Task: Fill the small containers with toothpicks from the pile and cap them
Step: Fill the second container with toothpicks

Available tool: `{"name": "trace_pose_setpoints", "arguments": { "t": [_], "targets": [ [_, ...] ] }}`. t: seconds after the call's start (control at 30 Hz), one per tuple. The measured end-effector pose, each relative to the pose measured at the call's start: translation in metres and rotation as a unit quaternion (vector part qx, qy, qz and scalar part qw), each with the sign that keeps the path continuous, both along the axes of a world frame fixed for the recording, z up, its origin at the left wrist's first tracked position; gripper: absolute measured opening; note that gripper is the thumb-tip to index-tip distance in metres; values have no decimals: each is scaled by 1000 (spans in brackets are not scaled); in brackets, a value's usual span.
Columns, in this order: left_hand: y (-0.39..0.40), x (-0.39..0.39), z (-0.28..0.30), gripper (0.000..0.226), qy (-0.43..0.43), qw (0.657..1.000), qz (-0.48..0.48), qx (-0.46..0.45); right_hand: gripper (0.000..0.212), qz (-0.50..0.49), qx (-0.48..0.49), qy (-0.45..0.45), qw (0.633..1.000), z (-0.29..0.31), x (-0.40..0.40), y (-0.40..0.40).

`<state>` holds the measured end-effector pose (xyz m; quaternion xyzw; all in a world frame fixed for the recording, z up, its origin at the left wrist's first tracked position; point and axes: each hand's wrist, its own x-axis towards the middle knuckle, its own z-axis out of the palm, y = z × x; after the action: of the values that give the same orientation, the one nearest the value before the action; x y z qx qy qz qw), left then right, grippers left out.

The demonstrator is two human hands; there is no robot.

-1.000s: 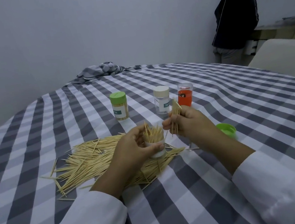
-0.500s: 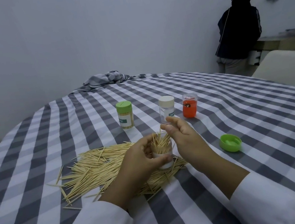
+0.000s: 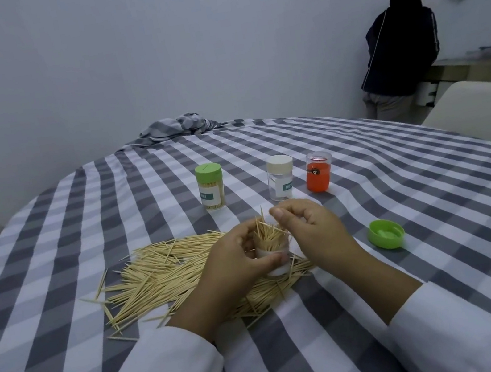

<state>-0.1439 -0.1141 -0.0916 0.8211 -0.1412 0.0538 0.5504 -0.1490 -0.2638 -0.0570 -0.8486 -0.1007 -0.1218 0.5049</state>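
Since half a second ago the right hand has dropped from above the jar mouth to sit beside it at 3 o'clock, fingers loosely curled over the toothpick tips; whether they pinch any I cannot tell. Left hand grips the small open jar, thumb and fingers clamped round its wall, much as before. That jar stands upright on the near edge of the toothpick pile and is packed with toothpicks bristling out of its mouth at mixed angles.

Writing is scarce. Green-capped jar, at 11 o'clock from the hands, carries a white label with a green band whose letters end in "ICK"; it is full of toothpicks. White-capped jar at 12 o'clock has a similar label starting "TOO", the rest turned away, and its clear wall looks empty. Just beside it at 1 o'clock stands an orange jar with a clear cap and a small dark sticker, unreadable. Loose green cap lies open side up on the checked cloth of the counter, at 3 o'clock and well apart from the hands.
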Motion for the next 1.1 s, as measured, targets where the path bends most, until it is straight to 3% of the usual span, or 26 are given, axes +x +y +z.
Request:
{"name": "trace_pose_setpoints", "arguments": {
  "t": [0.1, 0.3, 0.5, 0.6, 0.67, 0.83, 0.97, 1.1],
  "targets": [
    [1, 0, 0, 69, 5, 1000, 3, -5, 18, 25, -22, 2, 999, 10, -4, -15],
    [1, 1, 0, 74, 19, 1000, 7, -2, 22, 56, -180, 32, 982, 15, -4, -21],
    [1, 1, 1, 81, 25, 1000, 10, 1, 25, -44, -279, -93, 955, 14, 3, -23],
    [0, 0, 2, 82, 25, 1000, 9, 9, 28, -40, -320, -132, 937, 9, 2, -20],
    [-1, -1, 2, 76, 21, 1000, 3, 4, 38, -4, -299, -99, 949, 5, -2, -11],
    [-3, -5, 4, 65, -1, 1000, 14, 8, 49, 31, -76, -35, 996, -6, -12, 15],
    [-5, -3, 2, 65, -9, 999, 28, 15, 67, 0, -60, -38, 997, -10, -7, 24],
    [-5, -1, -1, 85, 9, 1000, 22, -3, 67, -21, -14, -9, 1000, -12, -1, 25]
  ]
}}
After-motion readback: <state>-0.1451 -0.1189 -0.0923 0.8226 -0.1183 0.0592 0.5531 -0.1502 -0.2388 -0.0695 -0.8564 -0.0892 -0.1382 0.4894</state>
